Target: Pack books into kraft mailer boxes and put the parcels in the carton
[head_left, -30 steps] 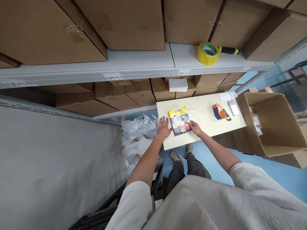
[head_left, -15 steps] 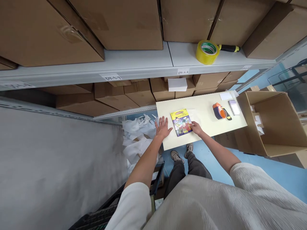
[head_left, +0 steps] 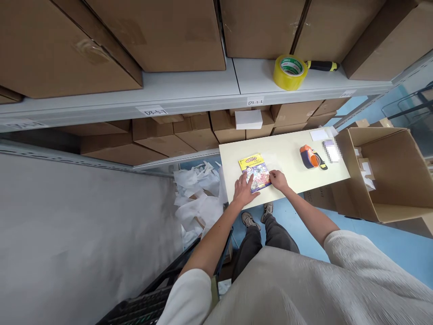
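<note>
A yellow and purple picture book (head_left: 257, 170) lies flat near the left end of the cream tabletop (head_left: 287, 149). My left hand (head_left: 244, 190) rests over its lower left corner, fingers spread on the cover and thumb along the near edge. At the book's right edge, my right hand (head_left: 278, 180) is closed, with its fingertips pinching that edge; exactly how much it grips is partly hidden by the curled fingers.
An orange and purple tape dispenser (head_left: 308, 157), a yellow-black cutter (head_left: 321, 163) and a white card (head_left: 319, 134) lie farther right. An open cardboard carton (head_left: 389, 171) adjoins the table's right end. Crumpled white sheets (head_left: 199, 194) fill the left side. Yellow tape (head_left: 289, 79) sits on the shelf ahead.
My left hand has moved right from the bare tabletop onto the book's lower left part. My right hand has stayed by the right edge, its fingers more curled.
</note>
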